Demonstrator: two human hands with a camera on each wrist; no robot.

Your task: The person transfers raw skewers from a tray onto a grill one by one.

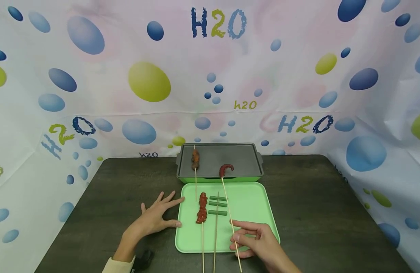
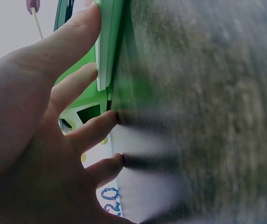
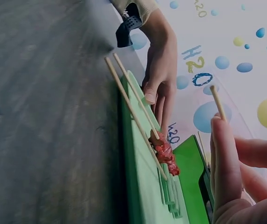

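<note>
My right hand [image 1: 255, 242] pinches the lower part of a wooden skewer bearing a curled dark-red piece like an octopus tentacle [image 1: 222, 172]. That piece is over the near edge of the grill pan [image 1: 242, 161]; whether it touches, I cannot tell. With fingers spread, my left hand [image 1: 153, 218] touches the left edge of a light green tray [image 1: 254, 204]. On the tray lie a skewer of red glazed meat [image 1: 202, 208] and a skewer with three green stalk pieces [image 1: 218, 213]. In the right wrist view, the held skewer's blunt end [image 3: 218, 103] sticks out past the fingers.
A skewer of browned meat [image 1: 195, 158] lies on the left of the pan, its stick reaching over the tray. The pan's green base [image 1: 237, 179] stands right behind the tray. Underneath is a dark table [image 1: 312, 212], with a bubble-patterned sheet [image 1: 210, 57] behind.
</note>
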